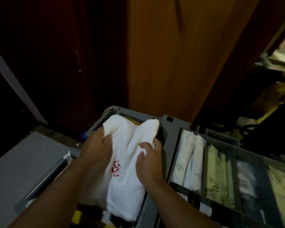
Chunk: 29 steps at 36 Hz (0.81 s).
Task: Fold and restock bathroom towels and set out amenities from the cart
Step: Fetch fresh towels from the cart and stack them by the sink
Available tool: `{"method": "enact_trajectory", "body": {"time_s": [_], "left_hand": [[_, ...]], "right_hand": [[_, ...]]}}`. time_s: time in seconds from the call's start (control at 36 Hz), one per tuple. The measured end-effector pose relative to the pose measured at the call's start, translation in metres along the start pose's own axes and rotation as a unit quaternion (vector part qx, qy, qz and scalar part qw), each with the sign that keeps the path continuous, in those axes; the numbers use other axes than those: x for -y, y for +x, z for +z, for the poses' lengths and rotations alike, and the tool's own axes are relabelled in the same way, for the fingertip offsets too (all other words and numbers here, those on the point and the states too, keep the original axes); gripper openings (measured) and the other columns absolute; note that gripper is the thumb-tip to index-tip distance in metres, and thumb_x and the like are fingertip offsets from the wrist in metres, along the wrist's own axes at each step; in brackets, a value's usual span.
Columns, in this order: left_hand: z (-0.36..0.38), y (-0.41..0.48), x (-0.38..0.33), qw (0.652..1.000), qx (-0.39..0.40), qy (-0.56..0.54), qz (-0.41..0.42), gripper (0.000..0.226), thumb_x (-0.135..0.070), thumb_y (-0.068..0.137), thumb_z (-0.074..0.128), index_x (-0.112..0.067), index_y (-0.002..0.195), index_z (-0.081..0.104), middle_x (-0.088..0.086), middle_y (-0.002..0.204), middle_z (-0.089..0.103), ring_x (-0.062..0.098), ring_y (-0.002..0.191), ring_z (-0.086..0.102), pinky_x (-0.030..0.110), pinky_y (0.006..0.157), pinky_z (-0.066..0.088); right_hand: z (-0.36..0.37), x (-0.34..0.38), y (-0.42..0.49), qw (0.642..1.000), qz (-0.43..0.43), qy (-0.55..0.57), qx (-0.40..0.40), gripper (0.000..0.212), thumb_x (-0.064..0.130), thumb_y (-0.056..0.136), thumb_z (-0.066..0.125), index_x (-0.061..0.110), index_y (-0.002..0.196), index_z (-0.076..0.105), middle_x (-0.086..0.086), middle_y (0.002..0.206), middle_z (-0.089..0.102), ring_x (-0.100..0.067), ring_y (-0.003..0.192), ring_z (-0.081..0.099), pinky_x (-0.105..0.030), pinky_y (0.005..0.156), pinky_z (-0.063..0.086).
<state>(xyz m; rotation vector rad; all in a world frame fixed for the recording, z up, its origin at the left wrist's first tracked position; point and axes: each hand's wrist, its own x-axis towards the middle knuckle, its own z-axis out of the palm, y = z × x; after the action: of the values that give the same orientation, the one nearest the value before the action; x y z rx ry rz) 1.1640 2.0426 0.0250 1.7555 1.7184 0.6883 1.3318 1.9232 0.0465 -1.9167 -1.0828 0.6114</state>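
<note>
You looked to be early in the job: the white towel [127,178] with its red embroidered emblem lay bunched in the left bin of the grey cart [174,122], not folded flat or shelved. The white amenity sachets [189,158] and pale green packets [217,175] stood in their compartments to the right, none set out. Your left hand [97,145] had its fingers curled into the towel's left ridge, and your right hand [149,162] pinched the right ridge between thumb and fingers, both forearms stretched over the cart.
</note>
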Motion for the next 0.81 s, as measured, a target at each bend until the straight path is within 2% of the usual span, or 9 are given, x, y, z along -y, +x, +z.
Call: {"method": "enact_trajectory", "body": {"time_s": [0.06,0.08,0.11,0.17,0.22,0.33,0.47,0.64,0.81], "left_hand": [[0.007,0.014,0.014,0.999,0.036,0.039,0.007,0.055,-0.062,0.087,0.039,-0.037,0.136,0.047,-0.003,0.116,0.064,0.018,0.099,0.064,0.046,0.090,0.056],[0.009,0.018,0.020,0.997,0.053,0.049,0.011,0.055,-0.063,0.087,0.041,-0.036,0.134,0.049,-0.002,0.113,0.065,0.020,0.100,0.065,0.046,0.089,0.056],[0.012,0.021,0.025,0.995,0.066,0.074,0.017,0.052,-0.061,0.088,0.046,-0.034,0.132,0.050,-0.001,0.111,0.066,0.023,0.100,0.066,0.045,0.088,0.056],[0.014,0.021,0.027,0.986,0.085,0.140,0.026,0.043,-0.047,0.092,0.056,-0.026,0.129,0.053,0.006,0.109,0.067,0.028,0.096,0.068,0.043,0.082,0.057],[0.018,0.019,0.026,0.978,0.077,0.189,0.048,0.044,-0.037,0.093,0.063,-0.021,0.131,0.050,0.010,0.116,0.064,0.029,0.097,0.066,0.041,0.080,0.057],[0.017,0.008,0.018,0.981,0.044,0.180,0.063,0.067,-0.044,0.086,0.071,-0.033,0.146,0.044,0.006,0.126,0.061,0.028,0.111,0.062,0.044,0.086,0.058],[0.012,-0.009,0.014,0.986,0.035,0.152,0.065,0.074,-0.045,0.088,0.071,-0.030,0.153,0.039,0.006,0.139,0.057,0.026,0.125,0.055,0.047,0.100,0.052],[-0.007,-0.050,-0.007,0.989,-0.015,0.121,0.084,0.072,-0.054,0.093,0.064,-0.035,0.155,0.034,0.001,0.145,0.052,0.022,0.130,0.049,0.044,0.102,0.049],[-0.034,-0.104,-0.035,0.986,-0.100,0.113,0.074,0.077,-0.058,0.092,0.062,-0.038,0.157,0.028,-0.002,0.156,0.041,0.020,0.138,0.041,0.046,0.109,0.044]], "right_hand": [[0.002,-0.004,0.005,0.997,0.012,-0.019,0.069,0.045,0.015,0.099,0.057,0.036,0.138,0.053,0.003,0.159,0.028,-0.021,0.131,0.047,-0.023,0.101,0.045],[0.003,-0.007,0.007,0.993,0.001,-0.074,0.098,0.050,0.014,0.098,0.059,0.037,0.142,0.049,0.002,0.165,0.018,-0.022,0.133,0.048,-0.030,0.108,0.045],[0.004,-0.008,0.008,0.984,-0.002,-0.134,0.115,0.055,0.013,0.097,0.059,0.038,0.144,0.046,0.003,0.168,0.005,-0.023,0.134,0.048,-0.032,0.110,0.044],[0.008,-0.008,0.008,0.970,-0.023,-0.211,0.120,0.059,0.017,0.096,0.057,0.038,0.149,0.041,0.004,0.169,-0.009,-0.026,0.139,0.046,-0.035,0.106,0.049],[0.012,-0.005,0.008,0.963,-0.029,-0.240,0.120,0.059,0.028,0.097,0.053,0.036,0.152,0.036,0.003,0.169,-0.012,-0.028,0.151,0.030,-0.038,0.104,0.051],[0.015,-0.004,0.009,0.957,-0.062,-0.265,0.104,0.064,0.045,0.095,0.054,0.037,0.154,0.032,0.002,0.168,-0.004,-0.030,0.155,0.013,-0.048,0.113,0.043],[0.012,-0.004,0.009,0.962,-0.069,-0.242,0.104,0.066,0.049,0.097,0.052,0.038,0.157,0.028,0.003,0.170,0.001,-0.022,0.156,0.006,-0.046,0.119,0.032],[0.005,-0.008,0.005,0.974,-0.091,-0.182,0.098,0.068,0.052,0.094,0.053,0.041,0.156,0.027,0.005,0.170,0.008,-0.020,0.155,0.009,-0.049,0.122,0.029],[-0.017,-0.005,-0.007,0.983,-0.128,-0.079,0.103,0.069,0.047,0.093,0.063,0.042,0.154,0.032,0.007,0.168,0.015,-0.021,0.153,0.015,-0.051,0.119,0.035]]}}
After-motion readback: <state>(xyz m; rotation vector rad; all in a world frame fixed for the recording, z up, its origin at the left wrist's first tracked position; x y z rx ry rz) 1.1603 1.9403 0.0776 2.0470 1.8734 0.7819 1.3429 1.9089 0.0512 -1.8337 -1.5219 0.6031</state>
